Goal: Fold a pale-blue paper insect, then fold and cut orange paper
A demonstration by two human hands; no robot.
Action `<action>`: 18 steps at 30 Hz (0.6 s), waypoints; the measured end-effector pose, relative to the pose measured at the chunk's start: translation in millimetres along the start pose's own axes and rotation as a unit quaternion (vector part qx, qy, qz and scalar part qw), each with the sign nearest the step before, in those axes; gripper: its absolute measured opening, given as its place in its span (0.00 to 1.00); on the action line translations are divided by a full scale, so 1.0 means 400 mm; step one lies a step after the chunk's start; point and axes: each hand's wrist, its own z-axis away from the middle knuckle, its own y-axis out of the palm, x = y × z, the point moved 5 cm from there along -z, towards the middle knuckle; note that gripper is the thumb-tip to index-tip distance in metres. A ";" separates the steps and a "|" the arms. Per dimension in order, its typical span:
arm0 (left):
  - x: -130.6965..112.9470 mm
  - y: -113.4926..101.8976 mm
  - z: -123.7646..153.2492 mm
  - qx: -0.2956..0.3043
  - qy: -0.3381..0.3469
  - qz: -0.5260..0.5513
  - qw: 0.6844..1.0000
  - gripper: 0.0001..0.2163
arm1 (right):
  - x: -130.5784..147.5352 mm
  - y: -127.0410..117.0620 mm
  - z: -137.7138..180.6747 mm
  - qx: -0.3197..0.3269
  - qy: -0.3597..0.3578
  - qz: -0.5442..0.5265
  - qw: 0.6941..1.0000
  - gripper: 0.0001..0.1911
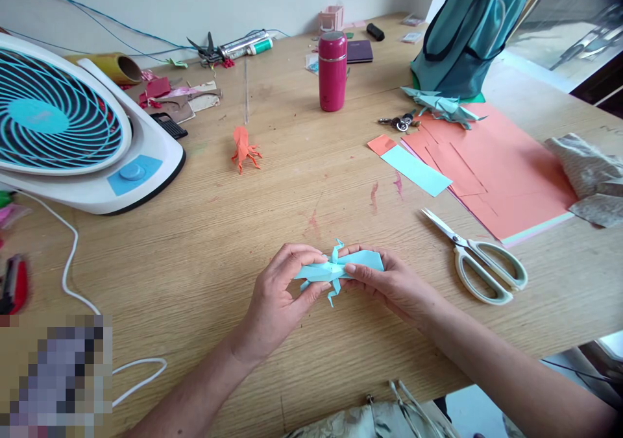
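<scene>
On the wooden table [204,263], a light-blue folded-paper figure with thin, kinked legs [333,270] is well nearer the wearer than the landmark, the dark-pink cylindrical flask [333,74]. The left hand [285,282] pinches one end of the figure between thumb and fingers; the right hand [394,281] grips the broad, flat end, thumb on top and fingers beneath.

The paper looks thin, so pressing too hard could crush the body, and pulling the two ends apart could tear it at the narrow middle. A finger catching the projecting legs might bend them out of their folds.

Nearer than the flask and to its right, white-handled metal scissors [456,238] lie just beside the right forearm, the likeliest obstacle. Also right of it are loose orange paper sheets [516,165]; nearer and to its left, an orange folded-paper insect [241,143]; farther left, a white fan with a blue grille [63,117].
</scene>
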 end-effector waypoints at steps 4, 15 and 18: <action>0.003 -0.004 -0.002 -0.003 -0.003 0.003 1.000 0.09 | -0.002 0.001 -0.002 0.005 -0.006 -0.016 1.000 0.19; -0.013 -0.006 0.002 0.002 0.049 -0.045 0.998 0.11 | 0.011 0.001 -0.001 -0.024 -0.038 0.070 0.997 0.18; -0.019 -0.006 0.002 0.005 0.057 -0.060 0.997 0.11 | 0.012 -0.001 0.000 -0.035 -0.044 0.103 0.993 0.19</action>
